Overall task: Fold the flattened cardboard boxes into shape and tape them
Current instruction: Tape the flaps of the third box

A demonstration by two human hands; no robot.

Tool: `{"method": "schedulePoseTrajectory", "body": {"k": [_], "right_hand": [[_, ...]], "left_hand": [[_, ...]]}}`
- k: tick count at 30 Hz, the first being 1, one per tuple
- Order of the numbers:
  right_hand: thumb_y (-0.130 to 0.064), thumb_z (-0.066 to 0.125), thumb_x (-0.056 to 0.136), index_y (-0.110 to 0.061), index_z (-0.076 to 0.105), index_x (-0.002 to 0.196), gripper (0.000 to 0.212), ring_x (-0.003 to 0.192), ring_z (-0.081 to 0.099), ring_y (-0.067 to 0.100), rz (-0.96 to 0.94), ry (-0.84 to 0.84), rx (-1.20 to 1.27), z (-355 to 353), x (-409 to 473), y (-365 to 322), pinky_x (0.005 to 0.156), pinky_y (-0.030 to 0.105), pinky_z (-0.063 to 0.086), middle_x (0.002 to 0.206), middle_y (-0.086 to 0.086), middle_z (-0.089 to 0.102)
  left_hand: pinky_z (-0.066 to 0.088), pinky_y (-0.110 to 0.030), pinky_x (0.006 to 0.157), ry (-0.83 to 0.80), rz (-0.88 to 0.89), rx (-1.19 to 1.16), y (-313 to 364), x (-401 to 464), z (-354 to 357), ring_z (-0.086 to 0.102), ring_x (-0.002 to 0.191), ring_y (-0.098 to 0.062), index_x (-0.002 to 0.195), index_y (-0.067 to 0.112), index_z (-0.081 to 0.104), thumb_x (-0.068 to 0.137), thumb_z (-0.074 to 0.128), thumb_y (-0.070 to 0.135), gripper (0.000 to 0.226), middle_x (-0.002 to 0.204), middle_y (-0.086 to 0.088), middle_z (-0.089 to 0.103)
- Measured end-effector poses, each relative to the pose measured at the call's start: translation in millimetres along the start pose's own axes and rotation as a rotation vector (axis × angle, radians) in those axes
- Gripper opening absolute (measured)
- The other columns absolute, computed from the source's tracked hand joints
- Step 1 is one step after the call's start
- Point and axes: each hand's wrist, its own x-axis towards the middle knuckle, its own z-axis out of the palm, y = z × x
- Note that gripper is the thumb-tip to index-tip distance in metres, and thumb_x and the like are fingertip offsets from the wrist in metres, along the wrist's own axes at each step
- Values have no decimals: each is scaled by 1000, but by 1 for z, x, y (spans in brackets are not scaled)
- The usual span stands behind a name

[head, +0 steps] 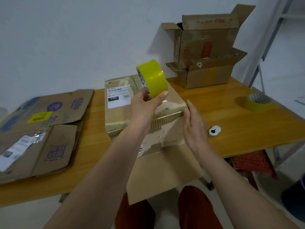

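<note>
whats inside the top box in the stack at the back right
The top box leans in the lower box with its flaps open. Only a dark patch shows at its upper left opening; the walls and flaps cover the rest, so its contents cannot be seen.

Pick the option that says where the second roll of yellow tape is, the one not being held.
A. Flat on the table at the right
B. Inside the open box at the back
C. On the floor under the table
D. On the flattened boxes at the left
A: the second roll of yellow tape lies flat on the table at the right, while the left hand holds the other roll up.
</note>
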Motion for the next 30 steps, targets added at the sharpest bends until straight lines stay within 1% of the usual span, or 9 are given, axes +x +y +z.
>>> {"method": "schedulePoseTrajectory", "body": {"k": [4, 9, 11, 13, 16, 20, 23, 26, 30], "right_hand": [[-29, 26, 104, -16, 36, 144, 44, 114, 39, -7, 25, -10, 166, 1, -10, 4, 88, -3, 28, 127, -17, 43], [-40, 22, 103, -26, 59, 89, 41, 82, 55, 8, 183, -80, 238, 0, -15, 23, 74, 26, 40, 83, -8, 59], [-45, 20, 101, -21, 64, 106, 50, 98, 58, 9, 204, -86, 244, -7, -22, 31, 86, 31, 44, 104, 0, 65], [-48, 21, 99, -16, 53, 130, 55, 120, 51, 14, 204, -3, 271, -18, -25, 31, 104, 37, 41, 129, 2, 57], [-42, 28, 100, -20, 52, 123, 40, 109, 60, 17, 141, 144, 394, -45, -18, 21, 94, 38, 50, 118, 2, 61], [-9, 42, 100, -11, 51, 129, 31, 87, 67, 11, 148, 103, 510, -82, -9, 19, 71, 30, 55, 108, 3, 65], [1, 51, 88, -21, 53, 130, 48, 91, 66, 5, 168, -39, 494, -110, -8, 30, 74, 34, 55, 112, -5, 65], [0, 54, 89, -18, 66, 106, 28, 90, 67, 11, 230, -127, 588, -131, -9, 46, 79, 34, 55, 96, -6, 72], [-3, 64, 87, -17, 65, 96, 17, 81, 66, 2, 234, -78, 439, -144, -2, 70, 75, 23, 52, 91, -5, 70]], "left_hand": [[53, -24, 78, -7, -17, -24, 1, 0, 0, 67, 81, -9, 94, 18, 69, 79, 78, 8, 19, 91, -2, 72], [53, -23, 78, -32, -18, -5, 6, -4, -1, 68, 85, -8, 96, 18, 69, 80, 76, 9, 19, 92, 1, 73], [54, -23, 77, -36, 4, 24, 9, -7, -1, 69, 85, -9, 98, 18, 69, 80, 77, 10, 21, 93, 1, 74], [55, -20, 75, -56, 52, 129, 12, -14, 5, 70, 85, -10, 99, 20, 70, 79, 79, 14, 23, 93, 4, 74], [58, -31, 78, -185, 82, 214, 10, -32, 31, 70, 90, -21, 94, 17, 71, 73, 83, 15, 24, 91, -3, 75], [54, -46, 91, -352, -75, 212, -24, -48, 70, 69, 94, -28, 92, 14, 73, 65, 87, 16, 31, 95, -9, 75], [54, -36, 89, -369, -206, 269, -50, -50, 94, 67, 92, -19, 94, 16, 71, 69, 86, 15, 28, 96, -2, 73], [49, -21, 76, -401, -302, 289, -69, -52, 123, 61, 84, -11, 98, 16, 68, 73, 83, 10, 30, 93, 1, 68], [47, -28, 76, -431, -395, 328, -95, -46, 158, 57, 92, -18, 116, 12, 63, 79, 59, -10, 43, 102, -6, 65]]}}
